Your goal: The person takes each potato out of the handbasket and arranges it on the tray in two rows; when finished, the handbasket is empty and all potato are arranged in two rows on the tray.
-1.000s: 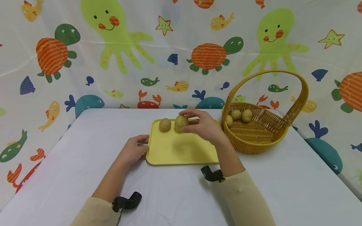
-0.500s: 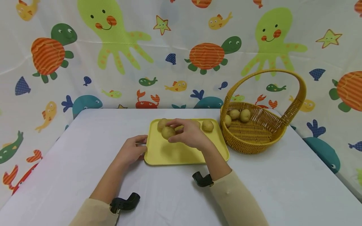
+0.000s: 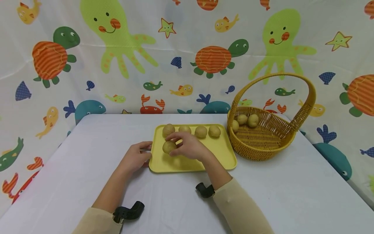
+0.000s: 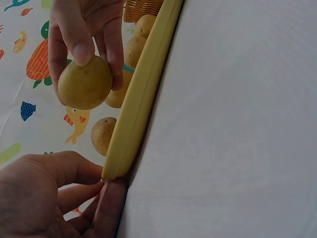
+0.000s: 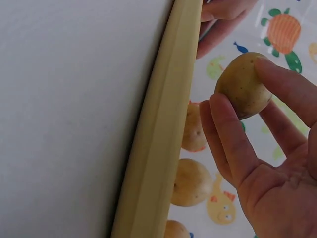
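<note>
My right hand point(image 3: 190, 146) pinches a round potato point(image 3: 169, 147) between thumb and fingers, over the left part of the yellow tray point(image 3: 216, 151). Seen from the right wrist, the held potato point(image 5: 243, 85) is above the level of the tray rim point(image 5: 161, 119). My left hand point(image 3: 136, 156) grips the tray's left edge; in the left wrist view its thumb and fingers close on the corner of the tray point(image 4: 141, 99). Several potatoes point(image 3: 201, 132) sit in a row along the tray's far side, one of them partly behind the right hand.
A wicker basket point(image 3: 257, 152) with a tall arched handle stands right of the tray, with several potatoes point(image 3: 252, 120) at its left side. A white cloth covers the table point(image 3: 87, 156). Behind hangs a curtain point(image 3: 187, 65) printed with sea animals.
My right hand has carried the potato left and toward me, from the tray's back row to in front of its left end. The left hand stays at the tray edge.
</note>
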`<control>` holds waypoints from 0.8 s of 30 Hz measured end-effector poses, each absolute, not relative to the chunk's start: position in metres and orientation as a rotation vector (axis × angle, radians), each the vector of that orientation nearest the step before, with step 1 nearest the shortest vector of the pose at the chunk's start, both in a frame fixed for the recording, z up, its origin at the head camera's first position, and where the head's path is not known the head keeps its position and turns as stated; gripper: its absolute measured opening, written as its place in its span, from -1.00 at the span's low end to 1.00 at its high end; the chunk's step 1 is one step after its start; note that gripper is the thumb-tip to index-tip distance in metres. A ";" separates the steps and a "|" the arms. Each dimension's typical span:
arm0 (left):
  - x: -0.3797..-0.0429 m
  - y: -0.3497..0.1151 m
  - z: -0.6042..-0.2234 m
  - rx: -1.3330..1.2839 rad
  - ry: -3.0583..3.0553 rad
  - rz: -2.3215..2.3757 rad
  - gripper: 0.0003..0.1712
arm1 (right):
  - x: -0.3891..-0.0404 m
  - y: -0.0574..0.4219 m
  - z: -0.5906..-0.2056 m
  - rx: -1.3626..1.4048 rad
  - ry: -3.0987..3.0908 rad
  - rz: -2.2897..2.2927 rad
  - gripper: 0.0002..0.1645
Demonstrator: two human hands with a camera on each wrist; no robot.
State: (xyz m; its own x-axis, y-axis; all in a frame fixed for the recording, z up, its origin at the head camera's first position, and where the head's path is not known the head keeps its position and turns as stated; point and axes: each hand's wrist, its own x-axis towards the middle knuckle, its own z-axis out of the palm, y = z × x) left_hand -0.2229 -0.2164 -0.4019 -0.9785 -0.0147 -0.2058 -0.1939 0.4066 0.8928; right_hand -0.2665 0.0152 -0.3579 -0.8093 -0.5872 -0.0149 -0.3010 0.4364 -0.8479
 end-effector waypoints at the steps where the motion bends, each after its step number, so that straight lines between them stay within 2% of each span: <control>1: -0.223 -0.216 -0.402 -0.188 2.493 1.615 -0.22 | -0.266 0.015 -0.358 -0.767 2.390 -1.304 -0.45; 24: -0.222 -0.216 -0.403 -0.185 2.500 1.612 -0.24 | -0.266 0.005 -0.368 -0.756 2.476 -1.064 -0.48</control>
